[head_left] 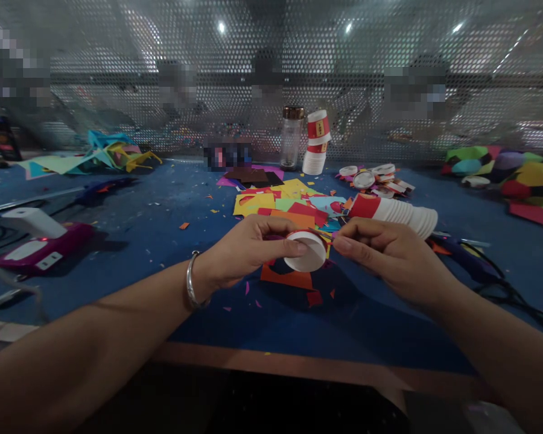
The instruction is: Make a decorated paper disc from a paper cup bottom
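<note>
My left hand (253,250), with a silver bangle on its wrist, is closed on a cut-down paper cup (311,258), thumb on its white inside. A red rim shows along the cup's far edge. Close to the cup's right side, my right hand (380,247) is in a pinch; what lies between its fingertips is too small to make out. Below and behind the hands lie an orange paper sheet (286,277) and a heap of coloured paper (294,202). Just beyond my right hand, a stack of paper cups (400,214) lies on its side.
The blue table (176,199) carries paper scraps. At left are a purple power strip (67,247) and a blue glue gun (102,190); another glue gun (468,259) with cables is at right. A glass bottle (290,141) and upright cups (317,147) stand before a perforated metal screen (235,78).
</note>
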`<state>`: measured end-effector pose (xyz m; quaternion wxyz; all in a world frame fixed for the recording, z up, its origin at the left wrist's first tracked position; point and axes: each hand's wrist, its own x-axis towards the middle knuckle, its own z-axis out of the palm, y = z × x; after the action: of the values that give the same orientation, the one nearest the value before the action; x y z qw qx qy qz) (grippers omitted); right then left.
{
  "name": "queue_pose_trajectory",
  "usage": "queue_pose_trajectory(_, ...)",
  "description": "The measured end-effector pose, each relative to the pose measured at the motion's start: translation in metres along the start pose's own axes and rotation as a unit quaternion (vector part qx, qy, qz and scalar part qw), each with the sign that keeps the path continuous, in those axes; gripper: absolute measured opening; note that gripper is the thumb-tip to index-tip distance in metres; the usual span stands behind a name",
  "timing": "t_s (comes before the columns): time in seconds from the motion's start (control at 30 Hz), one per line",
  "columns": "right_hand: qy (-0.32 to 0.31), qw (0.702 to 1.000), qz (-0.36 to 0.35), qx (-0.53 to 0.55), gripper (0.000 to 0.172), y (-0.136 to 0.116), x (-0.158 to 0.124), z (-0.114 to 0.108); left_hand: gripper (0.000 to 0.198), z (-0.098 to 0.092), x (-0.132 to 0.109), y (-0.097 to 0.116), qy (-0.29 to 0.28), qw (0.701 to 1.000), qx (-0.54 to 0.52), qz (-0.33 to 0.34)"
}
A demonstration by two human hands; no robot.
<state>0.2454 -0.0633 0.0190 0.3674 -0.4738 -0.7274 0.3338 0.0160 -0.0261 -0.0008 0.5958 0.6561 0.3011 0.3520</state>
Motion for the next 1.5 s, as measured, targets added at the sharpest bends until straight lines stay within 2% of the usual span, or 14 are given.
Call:
queue_pose_trajectory(0.5,0.006,1.000,0.005,-0.007,0.052,0.0023,-0.0002,0.0011,0.006,0.0018,0.0016,-0.0011,-0.020,1.000,-0.011,0.017)
queue_pose_trajectory(0.7,0.001,1.000,0.003,0.015,0.049,0.0012,0.0003,0.0022,0.016,0.0013,0.0010,-0.0009,-0.020,1.000,0.024,-0.003)
queue_pose_trajectory(0.97,0.048,0.993,0.039,0.098,0.054,0.0074,0.0006,-0.0001,0.022,0.0000,0.0012,0.0005,-0.006,1.000,0.012,0.011)
queue_pose_trajectory(1.2,0.041,0.997,0.022,0.067,0.047,0.0068,-0.0001,0.0000,0.018,0.0006,0.0011,0.0011,-0.011,0.999,0.000,0.035)
queue_pose_trajectory(1.5,0.040,0.999,0.001,0.029,0.051,0.0040,0.0003,-0.0027,0.025,-0.0013,0.0021,-0.0033,-0.008,0.998,0.038,0.043)
